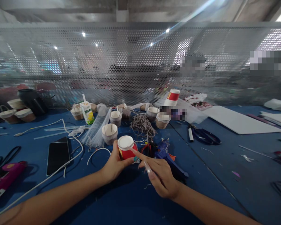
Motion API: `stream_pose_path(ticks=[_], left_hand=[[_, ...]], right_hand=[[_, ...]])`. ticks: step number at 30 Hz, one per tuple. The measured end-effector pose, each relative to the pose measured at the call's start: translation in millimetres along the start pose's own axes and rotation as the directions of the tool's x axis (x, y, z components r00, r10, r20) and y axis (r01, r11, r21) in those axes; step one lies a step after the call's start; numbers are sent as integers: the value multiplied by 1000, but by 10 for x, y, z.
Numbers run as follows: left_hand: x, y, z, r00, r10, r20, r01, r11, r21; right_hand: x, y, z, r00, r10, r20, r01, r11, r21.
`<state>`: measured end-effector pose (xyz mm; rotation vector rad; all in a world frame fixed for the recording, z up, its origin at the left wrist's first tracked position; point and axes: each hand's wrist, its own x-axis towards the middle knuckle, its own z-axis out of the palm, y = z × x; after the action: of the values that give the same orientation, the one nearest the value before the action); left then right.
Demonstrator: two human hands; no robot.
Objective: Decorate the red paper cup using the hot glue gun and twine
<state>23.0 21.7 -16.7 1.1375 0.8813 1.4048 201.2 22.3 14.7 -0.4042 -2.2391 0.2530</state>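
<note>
My left hand [113, 165] grips a small red paper cup [126, 148] with a white lid, held on the blue table [121, 200] in the middle of the view. A thin clear strip [148, 168] is pinched in my right hand [162, 176], whose index finger reaches to the cup's right side. A blue glue gun [165, 153] lies just beyond my right hand.
Several small brown cups [109, 132], a bundle of clear sticks [97, 129], a tangle of twine [142, 125] and a drink carton [87, 112] lie behind. A black phone [58, 155], white cable, scissors [204, 136], white sheets [241, 120] and a perforated metal screen [140, 62] surround.
</note>
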Motion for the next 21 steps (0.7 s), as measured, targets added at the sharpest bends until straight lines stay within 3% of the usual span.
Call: stream_pose_path(ticks=[6, 13, 21], left_hand=[[-7, 1, -43, 997, -51, 57, 51, 999, 2], [-37, 20, -59, 989, -119, 84, 122, 992, -36], [-50, 47, -59, 980, -124, 156, 142, 984, -109]], right_hand=[[-46, -13, -18, 997, -54, -48, 52, 997, -49], [-29, 16, -26, 992, -47, 117, 57, 994, -90], [18, 46, -59, 985, -112, 131, 127, 986, -110]])
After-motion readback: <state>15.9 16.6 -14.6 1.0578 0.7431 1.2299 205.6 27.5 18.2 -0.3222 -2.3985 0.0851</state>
